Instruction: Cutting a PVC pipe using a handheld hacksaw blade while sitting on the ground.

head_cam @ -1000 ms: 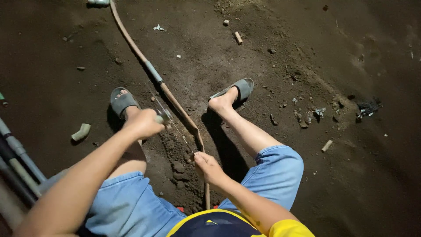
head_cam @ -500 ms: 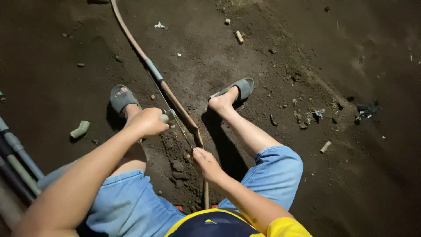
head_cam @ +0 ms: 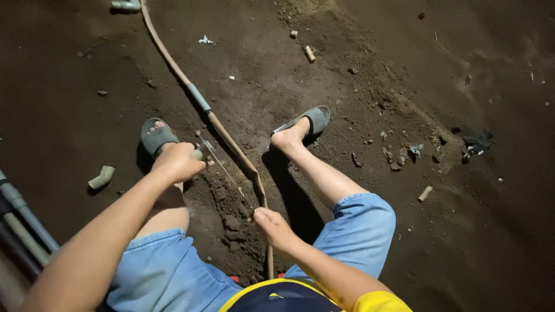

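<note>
The person squats on dark, loose soil, and a long brown pipe (head_cam: pixel 231 141) runs across the ground between the feet, from twelve o'clock down toward six. The left hand (head_cam: pixel 179 162) is closed around the handle of a thin hacksaw (head_cam: pixel 222 170), whose blade slants toward the pipe at about four o'clock of that hand. The right hand (head_cam: pixel 274 226) is closed too, pressing on the pipe near the cut (I cannot tell how far the fingers wrap). A grey sleeve (head_cam: pixel 198 97) joins the pipe farther up. Grey sandals (head_cam: pixel 312 118) are on both feet. At nine o'clock lies a small pipe elbow (head_cam: pixel 102 177), with more pipes (head_cam: pixel 23 222) beyond it.
</note>
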